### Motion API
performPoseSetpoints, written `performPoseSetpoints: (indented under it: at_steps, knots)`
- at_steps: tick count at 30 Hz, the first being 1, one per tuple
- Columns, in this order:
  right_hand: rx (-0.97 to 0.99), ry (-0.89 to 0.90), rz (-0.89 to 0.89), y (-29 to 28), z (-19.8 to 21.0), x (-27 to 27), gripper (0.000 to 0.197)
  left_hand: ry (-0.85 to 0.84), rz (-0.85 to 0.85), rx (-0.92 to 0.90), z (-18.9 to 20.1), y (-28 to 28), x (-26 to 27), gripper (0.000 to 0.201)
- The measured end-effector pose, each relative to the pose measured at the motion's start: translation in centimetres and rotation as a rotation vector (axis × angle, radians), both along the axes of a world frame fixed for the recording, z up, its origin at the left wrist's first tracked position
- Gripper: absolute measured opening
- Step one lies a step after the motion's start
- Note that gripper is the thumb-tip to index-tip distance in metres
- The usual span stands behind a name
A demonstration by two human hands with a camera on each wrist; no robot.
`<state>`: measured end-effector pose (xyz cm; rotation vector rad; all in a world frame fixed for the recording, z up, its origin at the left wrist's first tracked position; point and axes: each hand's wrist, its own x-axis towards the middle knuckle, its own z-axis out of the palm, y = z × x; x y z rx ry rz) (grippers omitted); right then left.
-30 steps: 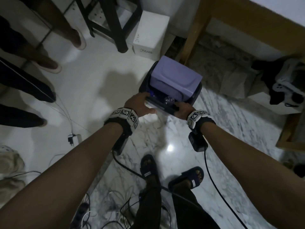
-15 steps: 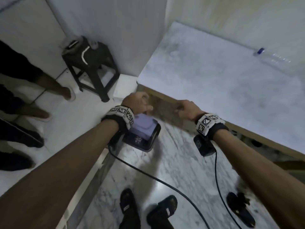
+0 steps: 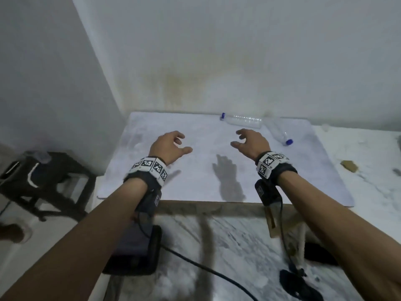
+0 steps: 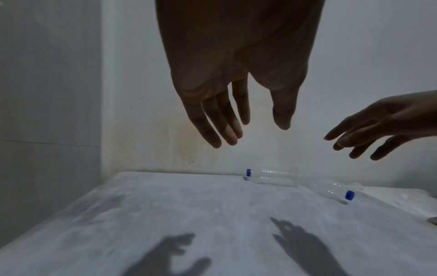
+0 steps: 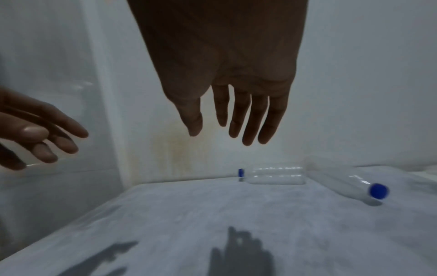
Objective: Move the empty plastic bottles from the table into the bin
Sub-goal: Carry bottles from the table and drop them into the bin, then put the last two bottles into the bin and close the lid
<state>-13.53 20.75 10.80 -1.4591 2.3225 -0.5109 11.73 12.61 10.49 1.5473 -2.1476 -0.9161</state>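
Clear label-free bottles (image 3: 243,122), blue caps, white table (image 3: 195,183)

Two clear plastic bottles, blue caps, lying flat at table's far edge, upper right of head view: far bottle (image 3: 243,122) cap left, along wall; near bottle (image 3: 280,133) angled, cap toward lower right; their bases nearly meeting

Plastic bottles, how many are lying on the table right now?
2. One clear bottle lies along the back wall, its blue cap pointing left. The other bottle lies angled just to its right, cap toward the person. None looks hidden.
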Motion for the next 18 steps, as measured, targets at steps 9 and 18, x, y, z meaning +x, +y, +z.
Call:
performPoseSetpoints:
  at_steps: [9,18]
  knots:
    - [-0.124,-0.041,-0.434,0.6,-3.2,-13.1,0.054,0.077,-0.126,0.073,-2.3,-6.8,-13.8,0.042]
    - [-0.256,-0.556,-0.988,-3.9,-13.0,-23.2,0.075,0.383,0.060,0.382,-10.8,-18.7,-23.6,0.052]
